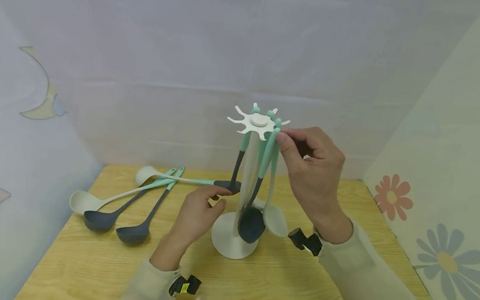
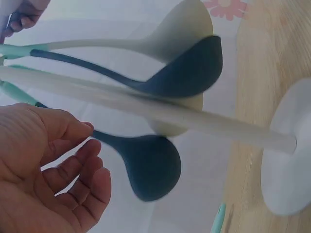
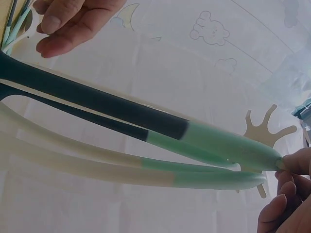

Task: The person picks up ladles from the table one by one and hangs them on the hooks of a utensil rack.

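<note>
My right hand (image 1: 316, 176) pinches the mint handle end of a dark ladle (image 1: 252, 225) at the hooked top of a white utensil stand (image 1: 231, 249). That ladle hangs down in front of the pole. Beside it hangs a white ladle (image 1: 276, 221), with another pale one partly hidden behind. On the stand's left side hangs a second dark ladle (image 2: 153, 167). My left hand (image 1: 195, 215) is close to that ladle, fingers loosely bent, gripping nothing visible; in the left wrist view its fingertips overlap the ladle's neck, and contact cannot be told.
On the wooden table (image 1: 287, 292), left of the stand, lie two white ladles (image 1: 83, 201) and two dark ladles (image 1: 134, 233), all with mint handles, some crossing. Pale walls with printed flowers, a star and a moon surround the table.
</note>
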A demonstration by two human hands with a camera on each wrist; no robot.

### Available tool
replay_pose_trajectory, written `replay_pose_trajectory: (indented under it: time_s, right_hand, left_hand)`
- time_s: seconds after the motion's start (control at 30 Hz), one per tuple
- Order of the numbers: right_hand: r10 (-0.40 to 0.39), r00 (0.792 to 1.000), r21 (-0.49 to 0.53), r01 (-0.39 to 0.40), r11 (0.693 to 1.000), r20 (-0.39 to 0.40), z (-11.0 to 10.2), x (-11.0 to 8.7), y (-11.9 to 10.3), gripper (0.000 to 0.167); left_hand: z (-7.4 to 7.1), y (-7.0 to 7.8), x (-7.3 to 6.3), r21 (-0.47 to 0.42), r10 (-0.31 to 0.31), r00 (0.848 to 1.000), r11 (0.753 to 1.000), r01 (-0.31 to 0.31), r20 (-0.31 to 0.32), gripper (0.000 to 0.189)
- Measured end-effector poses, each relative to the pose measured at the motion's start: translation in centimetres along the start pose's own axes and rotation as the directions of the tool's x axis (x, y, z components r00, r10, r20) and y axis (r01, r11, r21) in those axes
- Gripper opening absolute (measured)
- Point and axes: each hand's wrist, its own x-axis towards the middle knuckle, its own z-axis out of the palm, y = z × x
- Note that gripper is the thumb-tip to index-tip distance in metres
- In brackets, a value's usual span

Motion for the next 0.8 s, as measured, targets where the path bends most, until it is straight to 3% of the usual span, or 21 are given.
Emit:
replay_pose_trajectory:
  time_s: [0.23, 0.37, 0.5, 0.63, 0.8]
  right_hand:
    - [-0.016, 1.0, 0.014, 0.016, 1.0, 0.003, 0.0, 0.0, 0.3, 0.004]
    - [-0.018, 1.0, 0.026, 0.018, 1.0, -0.002, 0.2, -0.1, 0.5, 0.002]
    - [-0.024, 1.0, 0.034, 0.024, 0.999, -0.008, 0.3, -0.2, 0.6, 0.004]
    - [-0.022, 1.0, 0.035, 0.023, 0.999, -0.004, 0.3, -0.1, 0.7, 0.009]
    - [-0.006, 1.0, 0.035, 0.006, 0.999, 0.0, 0.3, -0.1, 0.7, 0.01]
  left_hand:
    - [-3.5, -2.5, 0.1, 0.117, -0.123, 0.992, 0.986, 0.118, 0.038, 0.022]
    - [-6.1, -4.5, 0.7, 0.222, -0.202, 0.977, 0.958, 0.184, 0.063, 0.027]
    - [-8.1, -6.4, 1.9, 0.323, -0.238, 0.968, 0.925, 0.202, 0.078, 0.029]
    - [-8.9, -7.9, 3.3, 0.404, -0.269, 0.96, 0.889, 0.213, 0.085, 0.028]
    - [-9.0, -9.7, 4.6, 0.486, -0.34, 0.933, 0.839, 0.245, 0.118, 0.029]
